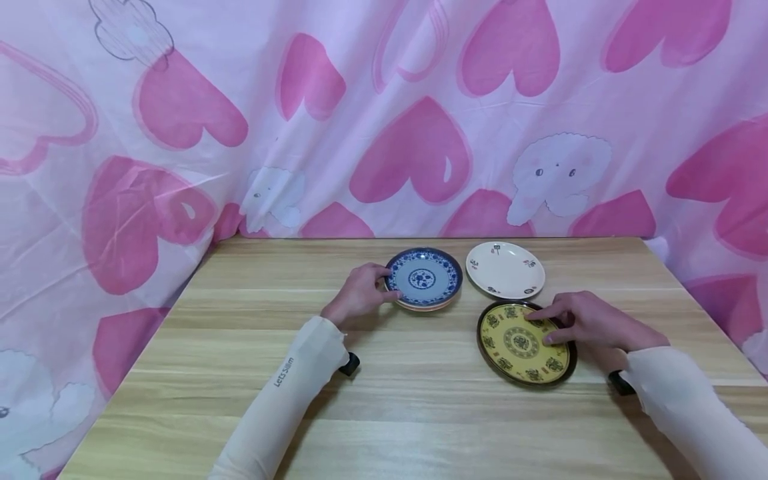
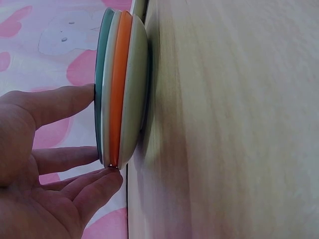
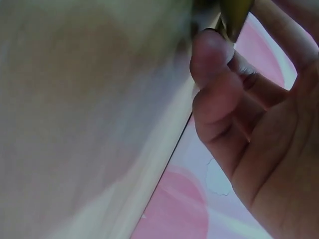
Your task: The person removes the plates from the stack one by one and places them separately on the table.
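Observation:
My left hand [image 1: 360,293] is at the left rim of a plate stack, topped by a blue-and-white patterned plate [image 1: 423,279]. In the left wrist view, the thumb and fingers hold the stack's edge, where an orange plate [image 2: 119,84] shows between paler ones. My right hand [image 1: 591,323] grips a yellow plate [image 1: 521,341] with a dark rim and dark motifs by its right side. Thumb and index finger lie over its face, and the plate is tilted. Only a sliver of its edge [image 3: 237,20] shows in the right wrist view.
A white plate [image 1: 505,270] with small dark motifs lies right of the stack, just behind the yellow plate. All stand on a wooden table [image 1: 384,413]. A pink heart-print cloth [image 1: 360,133] hangs along the table's back edge and sides.

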The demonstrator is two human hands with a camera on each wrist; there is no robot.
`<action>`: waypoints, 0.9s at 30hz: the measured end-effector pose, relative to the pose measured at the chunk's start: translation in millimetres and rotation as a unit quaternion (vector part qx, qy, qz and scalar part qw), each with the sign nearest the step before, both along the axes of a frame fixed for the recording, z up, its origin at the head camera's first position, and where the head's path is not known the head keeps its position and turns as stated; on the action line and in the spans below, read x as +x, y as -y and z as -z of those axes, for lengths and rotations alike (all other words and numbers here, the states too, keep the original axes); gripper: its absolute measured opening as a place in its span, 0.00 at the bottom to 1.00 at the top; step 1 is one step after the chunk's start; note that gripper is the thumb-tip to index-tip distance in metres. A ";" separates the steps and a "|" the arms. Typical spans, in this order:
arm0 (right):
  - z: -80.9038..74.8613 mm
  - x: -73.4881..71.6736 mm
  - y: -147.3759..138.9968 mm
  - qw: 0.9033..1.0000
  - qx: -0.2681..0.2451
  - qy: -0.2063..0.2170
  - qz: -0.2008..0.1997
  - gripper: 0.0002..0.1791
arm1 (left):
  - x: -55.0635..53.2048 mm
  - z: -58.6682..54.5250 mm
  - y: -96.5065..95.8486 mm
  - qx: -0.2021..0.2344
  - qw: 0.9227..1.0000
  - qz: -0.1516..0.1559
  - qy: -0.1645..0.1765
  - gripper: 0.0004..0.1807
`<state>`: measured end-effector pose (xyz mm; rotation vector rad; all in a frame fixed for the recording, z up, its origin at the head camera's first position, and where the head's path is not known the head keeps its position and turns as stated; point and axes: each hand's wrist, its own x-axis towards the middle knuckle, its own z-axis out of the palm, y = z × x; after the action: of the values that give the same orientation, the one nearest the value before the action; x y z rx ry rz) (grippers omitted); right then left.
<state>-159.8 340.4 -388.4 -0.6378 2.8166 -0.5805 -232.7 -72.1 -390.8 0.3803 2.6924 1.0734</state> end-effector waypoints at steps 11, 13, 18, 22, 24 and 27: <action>-20.4 -10.0 0.7 0.999 -0.003 -0.031 0.010 0.16 | -1.5 -1.9 -3.2 0.001 1.000 -0.001 -0.001 0.35; -26.3 -14.8 4.9 0.999 0.000 -0.047 0.015 0.15 | -1.8 -1.8 -3.5 0.001 1.000 0.001 -0.002 0.35; -45.7 -30.2 28.9 0.999 -0.008 -0.019 0.030 0.21 | -2.8 -0.9 -3.5 0.009 1.000 0.002 0.000 0.33; -58.4 -42.9 56.2 0.999 -0.024 0.038 0.026 0.25 | -2.8 -0.5 -2.6 0.011 1.000 -0.005 0.011 0.35; -61.5 -49.1 70.1 0.998 -0.033 0.056 0.021 0.26 | -2.7 0.0 -2.2 0.010 1.000 -0.009 0.015 0.36; -59.2 -58.6 88.2 0.995 -0.039 0.085 0.026 0.29 | -1.7 0.6 -2.3 0.009 1.000 -0.014 0.019 0.38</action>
<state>-218.4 252.2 -329.2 -0.5041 2.6691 -0.7212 -234.4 -69.8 -391.4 0.3234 2.6637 1.1024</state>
